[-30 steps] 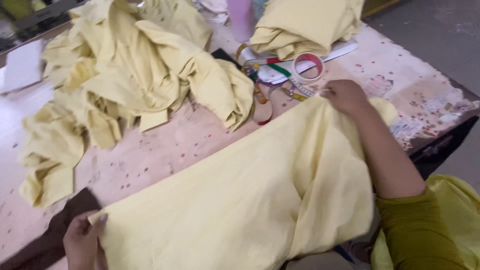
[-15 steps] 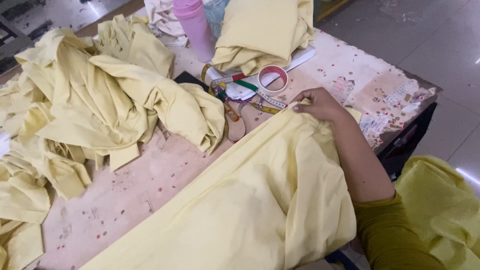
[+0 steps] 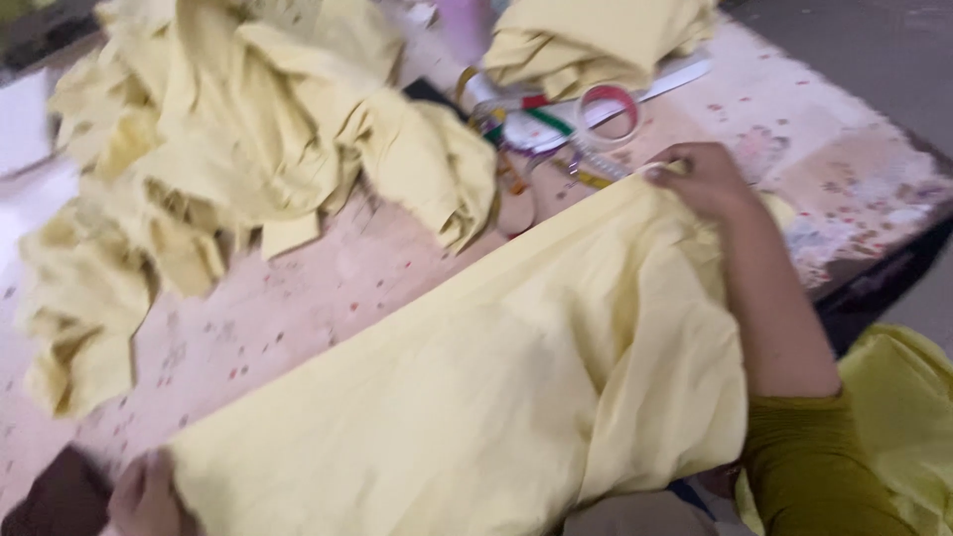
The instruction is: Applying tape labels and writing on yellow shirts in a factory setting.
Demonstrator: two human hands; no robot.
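Observation:
A long piece of pale yellow fabric (image 3: 476, 397) lies stretched diagonally across the pink patterned table (image 3: 328, 288). My right hand (image 3: 700, 179) grips its far corner at the upper right. My left hand (image 3: 144, 496) holds the near corner at the bottom left edge of the view, partly cut off. The cloth's straight upper edge runs taut between the two hands.
A big heap of crumpled yellow fabric pieces (image 3: 228, 149) covers the table's left and back. A folded yellow stack (image 3: 596, 40) sits at the back right. A roll of tape (image 3: 608, 111), a measuring tape, scissors and a ruler lie near my right hand.
The view has swung back left and down, and my left hand is in sight again at the lower left. Both hands still hold the cloth stretched.

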